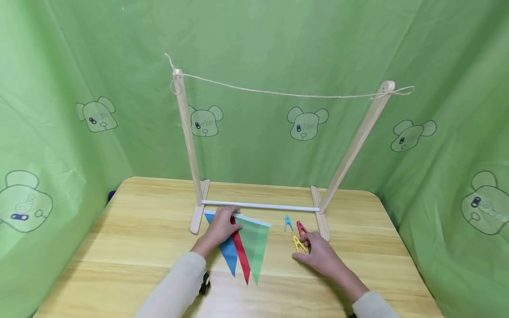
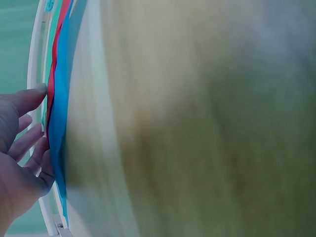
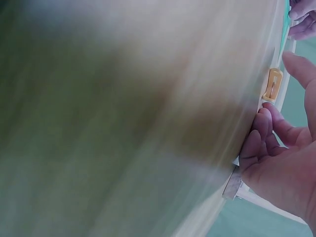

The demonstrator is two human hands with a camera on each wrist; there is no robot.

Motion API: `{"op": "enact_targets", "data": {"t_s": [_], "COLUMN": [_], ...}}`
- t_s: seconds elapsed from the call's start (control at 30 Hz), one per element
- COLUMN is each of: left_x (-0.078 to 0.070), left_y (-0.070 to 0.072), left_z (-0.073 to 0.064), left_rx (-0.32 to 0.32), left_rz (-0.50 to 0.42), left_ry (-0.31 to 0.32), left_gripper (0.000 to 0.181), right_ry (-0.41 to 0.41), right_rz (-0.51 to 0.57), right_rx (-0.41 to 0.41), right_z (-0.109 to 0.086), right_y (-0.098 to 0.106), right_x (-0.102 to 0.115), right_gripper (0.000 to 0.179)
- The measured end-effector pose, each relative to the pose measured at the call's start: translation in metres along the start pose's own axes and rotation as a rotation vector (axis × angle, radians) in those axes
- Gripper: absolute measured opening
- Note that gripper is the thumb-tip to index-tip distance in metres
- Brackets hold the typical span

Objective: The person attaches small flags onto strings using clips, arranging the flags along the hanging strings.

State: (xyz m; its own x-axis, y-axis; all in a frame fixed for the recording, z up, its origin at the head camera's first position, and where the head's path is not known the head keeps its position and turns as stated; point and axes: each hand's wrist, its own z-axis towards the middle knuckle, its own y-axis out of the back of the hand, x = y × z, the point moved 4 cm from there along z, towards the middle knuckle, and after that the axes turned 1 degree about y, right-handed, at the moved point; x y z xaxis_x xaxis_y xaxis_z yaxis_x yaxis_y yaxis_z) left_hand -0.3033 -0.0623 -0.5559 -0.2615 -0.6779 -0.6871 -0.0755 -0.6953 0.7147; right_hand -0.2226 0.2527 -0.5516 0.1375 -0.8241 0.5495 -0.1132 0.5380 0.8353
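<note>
Three triangular pennants lie overlapping on the table: blue (image 1: 228,254), red (image 1: 241,251) and green (image 1: 253,238), each with a white strip along its top. My left hand (image 1: 221,225) rests on them, thumb near the red and green ones, fingers over the top edge. In the left wrist view its fingertips meet the pennants at the tabletop. On the right, my right hand (image 1: 320,252) has thumb and fingers spread around a yellow clothespin (image 1: 299,243), fingertips close to a red clothespin (image 1: 301,227). A blue clothespin (image 1: 288,222) lies just beyond.
Behind the pennants stands a wooden frame with a left post (image 1: 188,137), a right post (image 1: 358,143) and a white crossbar (image 1: 258,205) low between them. Twine (image 1: 274,92) is tied across the post tops. A green printed curtain (image 1: 254,154) surrounds the table (image 1: 151,216).
</note>
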Motion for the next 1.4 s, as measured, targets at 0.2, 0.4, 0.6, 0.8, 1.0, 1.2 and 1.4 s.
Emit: {"op": "enact_targets", "data": {"t_s": [0.2,0.4,0.6,0.8,1.0,1.2,1.4], "left_x": [-0.0016,-0.0035,-0.0058,-0.0057,-0.0051,-0.0053,-0.0070], "left_y": [0.0004,0.0029,0.0042,0.0024,-0.0011,-0.0034,-0.0042], "left_z": [-0.0022,-0.0044,-0.0059,-0.0069,-0.0066,-0.0059,-0.0036], "left_rx": [-0.029,-0.045,-0.053,-0.053,-0.044,-0.032,-0.031], "left_rz": [0.032,0.033,0.019,0.029,0.037,0.034,0.048], "left_ry": [-0.023,-0.029,-0.049,-0.035,0.020,0.036,0.009], "left_gripper": [0.049,0.049,0.049,0.048,0.048,0.044,0.029], "right_ry": [0.008,0.023,0.019,0.012,0.000,0.010,0.018], "right_rz": [-0.023,-0.036,-0.041,-0.045,-0.036,-0.035,-0.041], "right_rx": [-0.008,-0.015,-0.024,-0.026,-0.020,-0.027,-0.034], "right_z": [0.0014,0.0031,0.0040,0.0028,0.0007,-0.0025,-0.0039], "right_y": [-0.0022,-0.0040,-0.0056,-0.0060,-0.0044,-0.0017,0.0012], "right_x": [0.0010,0.0021,0.0012,0.0011,0.0014,0.0022,0.0019], "right_gripper": [0.052,0.054,0.052,0.045,0.041,0.039,0.039]}}
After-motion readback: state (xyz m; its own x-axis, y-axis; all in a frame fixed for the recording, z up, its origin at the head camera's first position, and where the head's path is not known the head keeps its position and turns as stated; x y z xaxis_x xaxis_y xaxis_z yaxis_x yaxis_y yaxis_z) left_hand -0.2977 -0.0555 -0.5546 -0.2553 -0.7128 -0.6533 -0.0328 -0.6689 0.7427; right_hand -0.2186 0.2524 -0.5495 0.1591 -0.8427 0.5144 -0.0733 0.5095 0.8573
